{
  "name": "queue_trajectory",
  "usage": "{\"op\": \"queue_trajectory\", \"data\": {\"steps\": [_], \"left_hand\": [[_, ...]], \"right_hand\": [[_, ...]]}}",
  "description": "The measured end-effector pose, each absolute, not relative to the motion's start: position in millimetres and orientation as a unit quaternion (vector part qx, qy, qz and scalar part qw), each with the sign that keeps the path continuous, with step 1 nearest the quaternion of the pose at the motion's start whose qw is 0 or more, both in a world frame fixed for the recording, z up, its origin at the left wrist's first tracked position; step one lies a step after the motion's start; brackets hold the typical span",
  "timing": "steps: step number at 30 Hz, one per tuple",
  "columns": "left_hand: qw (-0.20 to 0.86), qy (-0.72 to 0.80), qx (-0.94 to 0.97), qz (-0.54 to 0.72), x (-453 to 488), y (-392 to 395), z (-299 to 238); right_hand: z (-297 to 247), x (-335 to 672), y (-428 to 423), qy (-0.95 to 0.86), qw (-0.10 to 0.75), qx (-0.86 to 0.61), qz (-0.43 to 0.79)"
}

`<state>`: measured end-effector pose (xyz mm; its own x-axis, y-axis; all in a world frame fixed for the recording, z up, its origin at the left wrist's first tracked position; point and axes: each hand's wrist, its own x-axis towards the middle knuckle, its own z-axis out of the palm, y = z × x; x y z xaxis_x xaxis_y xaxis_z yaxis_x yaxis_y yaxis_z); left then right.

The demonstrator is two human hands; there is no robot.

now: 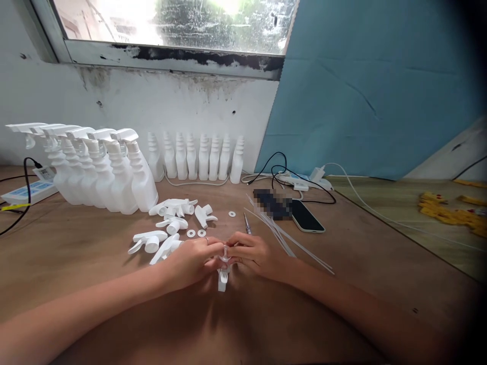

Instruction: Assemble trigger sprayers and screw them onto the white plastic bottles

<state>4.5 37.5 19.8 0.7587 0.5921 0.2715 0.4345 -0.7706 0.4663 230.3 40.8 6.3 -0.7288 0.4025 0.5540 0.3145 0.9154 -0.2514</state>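
Note:
Both hands meet over a white spray trigger head [222, 280] close to the table's near side. My left hand [200, 256] has its fingers closed on the head from the left, with a ring on one finger. From the right, my right hand [253, 253] pinches the same piece; the fingers hide most of its upper part. Loose trigger heads [173, 224] lie in a group beyond my left hand. Flat white washers [201, 233] rest just past the fingertips, and another washer [232, 214] lies farther back. A small screwdriver-like tool [247, 224] is beyond my right hand.
Thin white tubes [279, 235] lie right of the hands, beside a phone [307, 217]. Several bottles with trigger heads [122, 187] stand at left; topless bottles [203, 165] line the wall. Power strips [32, 191] and cables [279, 165] lie at both sides.

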Motion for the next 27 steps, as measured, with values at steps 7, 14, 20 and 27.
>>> {"op": "queue_trajectory", "data": {"steps": [7, 14, 20, 27], "left_hand": [[0.170, 0.283, 0.926, 0.183, 3.6, 38.6, 21.2], [0.163, 0.273, 0.931, 0.180, 2.0, 41.4, 17.8], [0.166, 0.275, 0.928, 0.187, 2.8, 41.9, 19.3], [0.160, 0.281, 0.927, 0.191, 2.5, 38.8, 18.0]], "right_hand": [[3.3, 229.7, 41.0, -0.924, 0.333, -0.181, 0.042], [4.4, 230.6, 38.2, -0.930, 0.323, -0.173, -0.019], [1.8, 229.7, 38.7, -0.929, 0.320, -0.164, -0.087], [1.2, 230.9, 35.1, -0.934, 0.276, -0.207, -0.094]]}}
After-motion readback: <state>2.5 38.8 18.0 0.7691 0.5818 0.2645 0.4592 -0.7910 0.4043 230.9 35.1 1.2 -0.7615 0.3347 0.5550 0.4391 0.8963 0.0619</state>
